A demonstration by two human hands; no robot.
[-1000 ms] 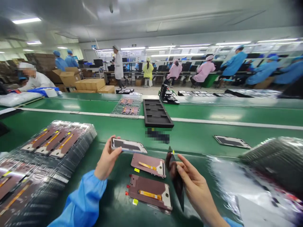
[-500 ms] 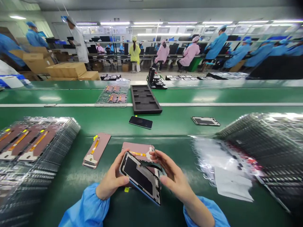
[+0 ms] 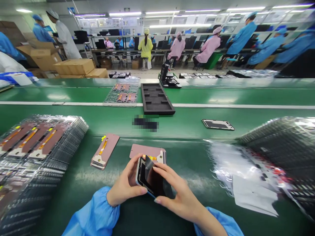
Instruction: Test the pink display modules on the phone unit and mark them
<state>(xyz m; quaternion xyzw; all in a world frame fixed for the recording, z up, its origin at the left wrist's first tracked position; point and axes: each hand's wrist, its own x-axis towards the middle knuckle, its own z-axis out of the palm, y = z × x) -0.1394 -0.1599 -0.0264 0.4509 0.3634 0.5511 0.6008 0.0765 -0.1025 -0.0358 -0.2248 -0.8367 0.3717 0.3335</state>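
My left hand [image 3: 126,183] is closed around the left end of a phone frame [image 3: 139,175] with a pale blue edge, which is tilted in front of me. A dark glossy film [image 3: 158,183] stands partly lifted over the frame's inner face. The fingers of my right hand [image 3: 178,191] grip this film at its right side, and its thumb is by the frame's lower edge. Just behind my hands lies a pinkish screen panel [image 3: 147,150] with an orange flex cable. More such panels [image 3: 108,149] lie stacked to the left.
Stacked clear trays [image 3: 71,141] with screen panels stand at left, more trays [image 3: 283,137] at right beside clear plastic sheets [image 3: 223,167] and a white sheet [image 3: 253,196]. Behind are a black foam tray [image 3: 157,98] and another phone frame [image 3: 218,124]. Several people work in the background.
The dark film, earlier a thin curled strip at my right fingers, now covers much of the frame. My right hand has moved lower and closer to the frame. The camera view has shifted slightly.
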